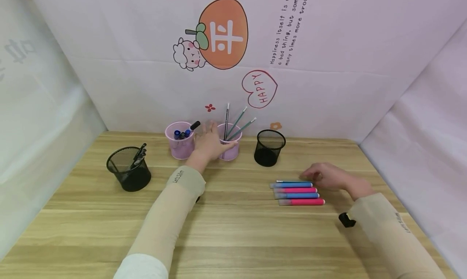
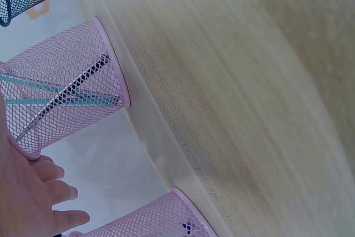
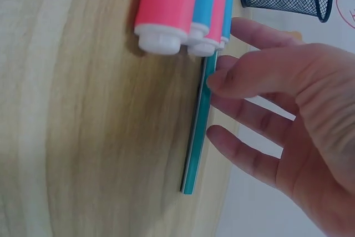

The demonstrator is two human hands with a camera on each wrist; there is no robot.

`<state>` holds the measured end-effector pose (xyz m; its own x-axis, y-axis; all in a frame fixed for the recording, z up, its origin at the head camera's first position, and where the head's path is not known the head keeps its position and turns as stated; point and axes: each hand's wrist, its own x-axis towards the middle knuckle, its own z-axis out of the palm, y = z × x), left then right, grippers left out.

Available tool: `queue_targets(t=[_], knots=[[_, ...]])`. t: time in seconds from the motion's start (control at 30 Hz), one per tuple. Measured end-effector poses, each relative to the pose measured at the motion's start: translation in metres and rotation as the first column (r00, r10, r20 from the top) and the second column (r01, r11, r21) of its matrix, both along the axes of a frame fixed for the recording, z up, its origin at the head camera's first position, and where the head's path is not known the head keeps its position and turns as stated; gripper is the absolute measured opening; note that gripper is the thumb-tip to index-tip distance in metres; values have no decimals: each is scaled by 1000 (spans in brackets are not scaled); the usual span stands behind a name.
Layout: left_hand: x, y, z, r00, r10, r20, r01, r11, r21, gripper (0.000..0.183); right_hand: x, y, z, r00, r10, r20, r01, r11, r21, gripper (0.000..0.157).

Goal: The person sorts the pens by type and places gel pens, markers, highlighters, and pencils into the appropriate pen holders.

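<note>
My left hand (image 1: pixel 208 143) reaches between two pink mesh cups, fingers spread, its thumb by the front of the cup (image 1: pixel 228 152) that holds several pencils (image 1: pixel 238 119). In the left wrist view its fingers (image 2: pixel 58 190) are beside that cup's rim. The other pink cup (image 1: pixel 182 149), with several pens in it, stands left of the hand. My right hand (image 1: pixel 328 175) is low over a green pencil (image 3: pixel 197 142) lying on the table. Its thumb tip overlaps the pencil's edge in the right wrist view, the fingers loosely extended. Pink and blue markers (image 1: pixel 303 190) lie in a row alongside.
A black mesh cup (image 1: pixel 269 151) stands behind the markers, near the back edge. Another black mesh cup (image 1: pixel 133 175), with pens inside, is at the left of the wooden table (image 1: pixel 237 238). A printed white cloth (image 1: pixel 138 96) hangs right behind the table.
</note>
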<state>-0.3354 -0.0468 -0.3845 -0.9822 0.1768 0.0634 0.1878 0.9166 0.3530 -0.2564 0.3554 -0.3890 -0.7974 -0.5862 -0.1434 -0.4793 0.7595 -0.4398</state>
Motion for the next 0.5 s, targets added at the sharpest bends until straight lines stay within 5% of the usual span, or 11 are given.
queue_targets(t=[0.27,0.5], knots=[[-1,0,0,1000,-1,8,1,1000,-4,119,-2,10,-6,994,93,-51,-93,996,15,31],[0,-1,1,1000,-7,14,7,1000,1,119,-2,12,-8,992,86,-88,-86,996,7,32]])
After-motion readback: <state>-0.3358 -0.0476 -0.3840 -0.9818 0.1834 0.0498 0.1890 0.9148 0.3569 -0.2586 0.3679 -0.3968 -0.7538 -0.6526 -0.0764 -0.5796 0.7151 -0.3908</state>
